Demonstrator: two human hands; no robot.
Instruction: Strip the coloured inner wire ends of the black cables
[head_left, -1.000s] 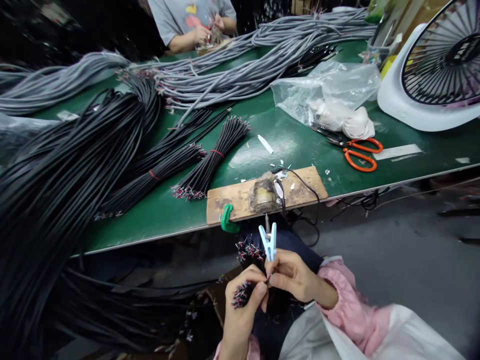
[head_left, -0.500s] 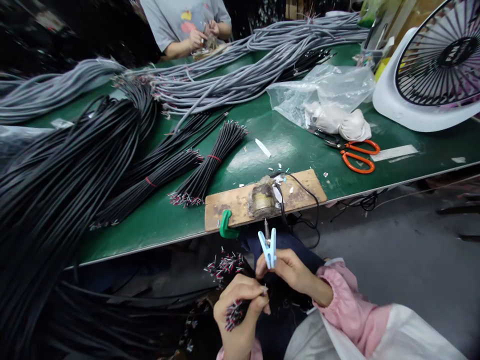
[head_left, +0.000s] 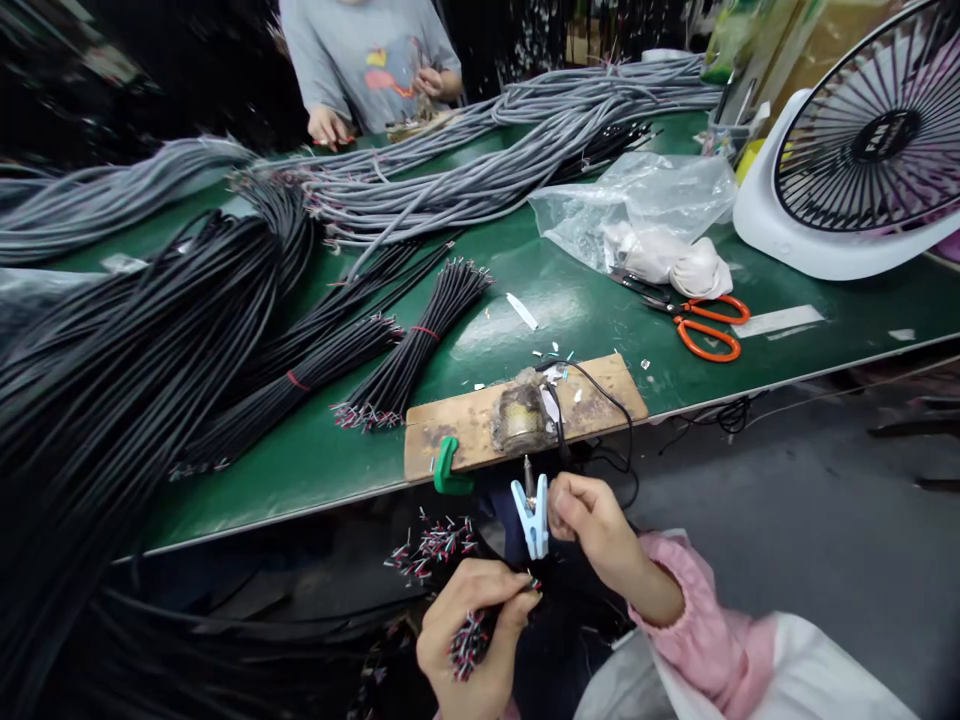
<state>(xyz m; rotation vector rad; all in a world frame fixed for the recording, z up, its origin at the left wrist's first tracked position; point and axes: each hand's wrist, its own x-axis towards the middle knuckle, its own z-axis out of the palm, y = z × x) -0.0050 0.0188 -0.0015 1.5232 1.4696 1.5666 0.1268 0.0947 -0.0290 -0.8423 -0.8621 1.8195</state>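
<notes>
Gripping one bundle [head_left: 469,648] near one clothespin [head_left: 533,524]

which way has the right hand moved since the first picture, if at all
Yes: against the wooden board, the right hand has moved closer to it and rightward.

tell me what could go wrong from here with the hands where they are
The left hand grips a bundle of thin black cables with red and white wire ends, so a cable might slip loose. The right hand is close beside the light blue plastic clothespin and could knock it.
</notes>
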